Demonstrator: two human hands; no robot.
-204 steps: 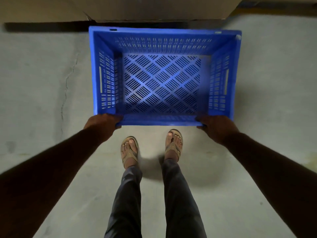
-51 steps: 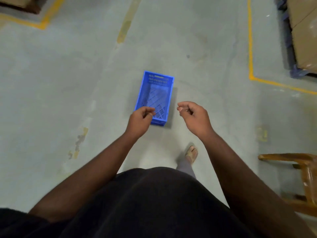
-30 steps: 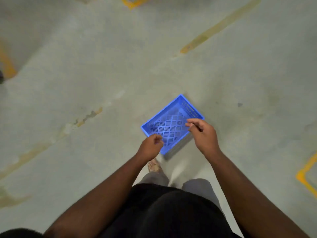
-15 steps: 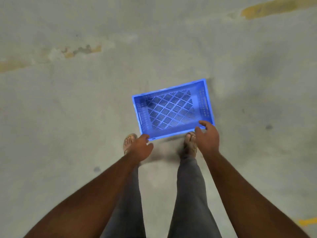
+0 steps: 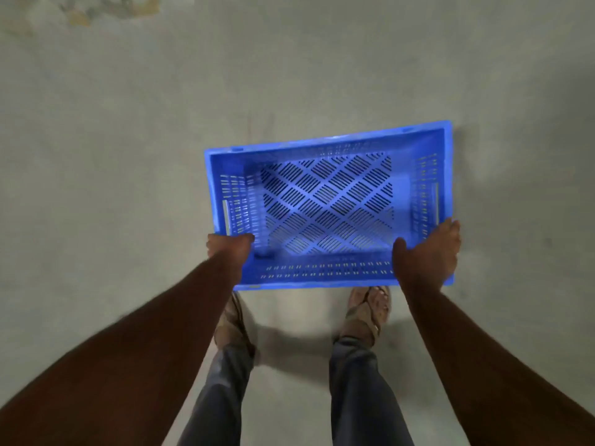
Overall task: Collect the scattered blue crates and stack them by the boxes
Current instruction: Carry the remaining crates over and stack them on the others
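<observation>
I am bent over 1 blue crate (image 5: 328, 207) that sits open side up on the grey concrete floor (image 5: 106, 162), just in front of my 2 feet. My left hand (image 5: 230, 249) is at the near left corner of the crate: the thumb goes over the rim to the inside and the other fingers curl down on the outside wall, so this hand grips the corner. My right hand (image 5: 428, 252) is at the near right corner. Its thumb lies inside against the near wall, and the fingers wrap around the outside of the right wall, so it also grips the crate. I cannot tell if the crate is lifted or rests on the floor. The bottom of the crate has a diamond pattern of slots, and the walls have rows of small slots. My sandals (image 5: 367, 310) are just behind the near wall of the crate. A worn yellowish patch (image 5: 106, 8) marks the floor far to the upper left.
</observation>
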